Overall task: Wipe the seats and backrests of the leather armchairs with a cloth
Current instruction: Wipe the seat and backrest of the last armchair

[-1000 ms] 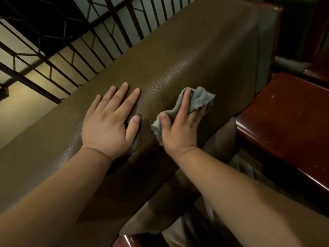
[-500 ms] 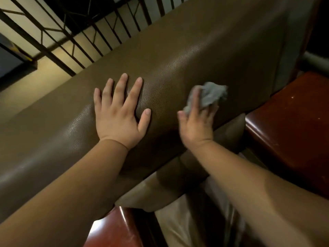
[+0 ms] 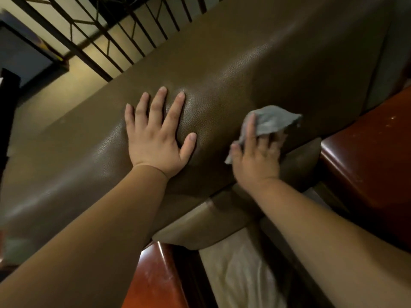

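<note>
While my left hand point(image 3: 156, 134) lies flat with its fingers spread on the rounded top of the brown leather backrest point(image 3: 255, 70), near the middle of the frame, my right hand point(image 3: 255, 156) presses the grey cloth point(image 3: 270, 120) against the same backrest just to the right of centre. The fingers of that hand are laid over the cloth, fairly straight. I cannot tell whether the thumb pinches the fabric, because the hand is blurred. Most of the cloth bunches out beyond my fingertips, and one corner hangs free below my thumb.

This is the only view I have, so my worries come from it alone. The cloth is crumpled, not spread, so I judge it touches the leather with a small patch and could leave unwiped streaks. With so much loose fabric ahead of my fingers, it may roll up or slip out from under my palm and fall into the dark gap at the lower centre, between the backrest and the seat cushion point(image 3: 200, 230). My bracing hand leans on leather that may already be wiped, so it could leave prints there. The polished wooden armrest point(image 3: 367, 163) at the right edge of the frame lies near my wiping hand, and a wide stroke might knock my knuckles on it. The railing point(image 3: 124, 34) in the upper left stands behind the chair.
</note>
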Available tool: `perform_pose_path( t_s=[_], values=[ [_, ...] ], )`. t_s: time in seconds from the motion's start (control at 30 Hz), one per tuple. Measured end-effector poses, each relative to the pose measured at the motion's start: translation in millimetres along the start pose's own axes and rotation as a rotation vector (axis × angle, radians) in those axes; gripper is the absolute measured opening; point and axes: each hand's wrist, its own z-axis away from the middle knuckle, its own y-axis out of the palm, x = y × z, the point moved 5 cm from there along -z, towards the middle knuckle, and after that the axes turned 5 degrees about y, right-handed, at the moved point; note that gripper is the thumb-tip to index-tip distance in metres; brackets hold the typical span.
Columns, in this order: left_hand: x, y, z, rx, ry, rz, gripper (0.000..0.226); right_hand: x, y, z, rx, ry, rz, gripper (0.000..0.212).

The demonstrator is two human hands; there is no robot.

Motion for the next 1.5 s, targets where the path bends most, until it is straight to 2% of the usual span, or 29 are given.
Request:
perform_pose_path(
  t_s=[0.07, 0.13, 0.17, 0.27, 0.33, 0.4, 0.47, 0.53, 0.57, 0.63, 0.7, 0.77, 0.83, 0.93, 1.0, 1.03, 1.1, 1.17, 1.23, 1.3, 1.33, 1.43, 1.5],
  values=[
    [1, 2, 0, -0.009, 0.0, -0.006, 0.081, -20, -8, -18, -0.027, 0.187, -0.126, 0.087],
    [2, 3, 0, -0.016, 0.006, -0.01, 0.08, -3, -16, -23, -0.169, 0.261, -0.32, 0.088],
    [2, 4, 1, -0.025, 0.011, -0.006, 0.08, 19, -19, -16, -0.22, 0.197, -0.365, 0.085],
    [4, 5, 0, -0.042, 0.014, 0.028, 0.075, 98, 10, 35, -0.195, -0.28, -0.234, 0.066],
    [5, 5, 1, -0.034, 0.012, 0.06, 0.071, 109, 23, 43, -0.1, -0.338, -0.104, 0.067],
    [6, 3, 3, -0.029, 0.018, 0.068, 0.069, 82, 28, 28, -0.188, -0.223, -0.061, 0.067],
    [4, -1, 3, 0.006, 0.026, 0.088, 0.068, 32, 22, 8, -0.275, 0.06, -0.129, 0.067],
    [7, -10, 2, 0.029, 0.05, 0.134, 0.066, 5, 12, 2, -0.191, 0.411, -0.329, 0.069],
    [11, -15, 2, 0.062, 0.094, 0.172, 0.065, 15, 9, 10, -0.175, 0.472, -0.387, 0.069],
    [37, -22, 15, 0.127, 0.221, 0.2, 0.064, 77, 13, 37, -0.239, 0.3, -0.323, 0.069],
    [85, -25, 49, 0.166, 0.337, 0.146, 0.065, 154, 44, 79, -0.153, -0.054, -0.196, 0.07],
    [132, -21, 88, 0.181, 0.337, 0.092, 0.069, 195, 70, 110, -0.1, -0.256, -0.094, 0.071],
    [152, -12, 109, 0.179, 0.287, 0.048, 0.071, 193, 63, 103, -0.201, -0.252, -0.066, 0.077],
    [147, -4, 111, 0.106, 0.28, 0.021, 0.07, 134, 64, 62, -0.456, 0.017, -0.005, 0.071],
    [147, 0, 110, 0.047, 0.296, 0.023, 0.069, 106, 67, 55, -0.455, 0.298, -0.218, 0.067],
    [149, 2, 111, 0.029, 0.298, 0.03, 0.069, 116, 72, 64, -0.424, 0.341, -0.307, 0.064],
    [151, 5, 113, 0.003, 0.305, 0.058, 0.069, 166, 95, 102, -0.465, 0.117, -0.302, 0.06],
    [152, 4, 113, -0.032, 0.313, 0.091, 0.067, 221, 121, 149, -0.375, -0.203, -0.191, 0.07],
    [154, 5, 113, -0.049, 0.315, 0.13, 0.066, 236, 136, 165, -0.307, -0.333, -0.09, 0.079],
    [156, 7, 113, -0.057, 0.313, 0.15, 0.065, 207, 132, 137, -0.301, -0.26, 0.034, 0.065],
    [156, 7, 114, -0.062, 0.315, 0.154, 0.065, 187, 125, 120, -0.343, -0.139, 0.028, 0.061],
    [156, 7, 114, -0.088, 0.32, 0.167, 0.065, 162, 100, 97, -0.505, 0.261, -0.316, 0.065],
    [158, 7, 114, -0.095, 0.32, 0.184, 0.065, 203, 107, 122, -0.545, 0.194, -0.381, 0.067]
  ],
)
